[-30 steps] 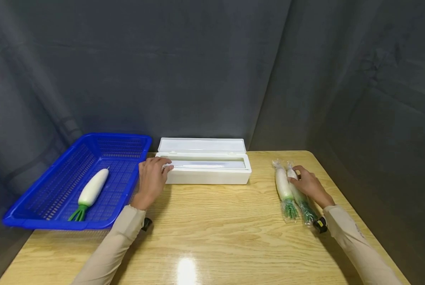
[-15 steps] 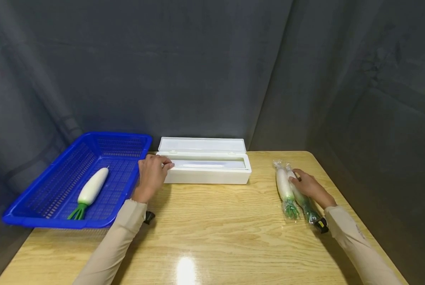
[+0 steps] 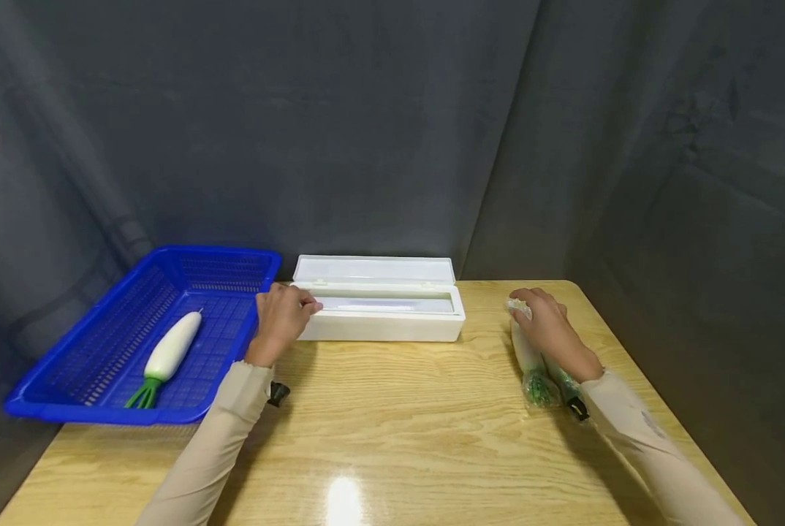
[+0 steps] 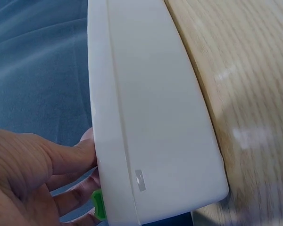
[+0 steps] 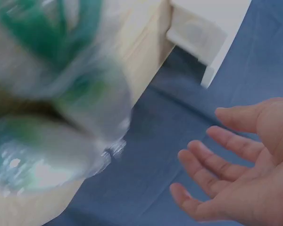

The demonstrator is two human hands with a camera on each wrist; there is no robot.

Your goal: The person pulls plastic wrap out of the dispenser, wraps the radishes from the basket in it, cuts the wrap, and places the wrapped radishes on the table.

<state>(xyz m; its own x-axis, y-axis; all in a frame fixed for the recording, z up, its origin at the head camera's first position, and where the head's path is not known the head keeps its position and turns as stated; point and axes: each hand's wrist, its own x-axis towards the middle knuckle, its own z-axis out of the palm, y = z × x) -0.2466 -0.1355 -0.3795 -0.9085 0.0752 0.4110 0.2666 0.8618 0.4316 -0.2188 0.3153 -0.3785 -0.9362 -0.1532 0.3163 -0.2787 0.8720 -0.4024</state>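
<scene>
My left hand (image 3: 281,318) is at the left end of a white plastic wrap dispenser (image 3: 379,326), its lid raised. Thumb and fingertips meet at the slot, pinching the edge of the plastic wrap (image 3: 386,305); the dispenser's wall hides the tips in the left wrist view, where a green tab (image 4: 99,205) shows beside the fingers. Over two film-wrapped white radishes (image 3: 528,354) on the right hovers my right hand (image 3: 550,329). In the right wrist view its fingers (image 5: 203,165) are spread and hold nothing, with the wrapped radishes' green tops (image 5: 52,37) blurred close by.
A blue plastic basket (image 3: 126,415) stands at the left, holding one unwrapped white radish (image 3: 174,345) with green stems. Everything rests on a wooden table (image 3: 399,424), with a dark grey curtain (image 3: 379,131) behind and along the sides.
My right hand has left the outer wrapped radish and moved left and away from me, over both. At the dispenser my left thumb and fingertips have come together.
</scene>
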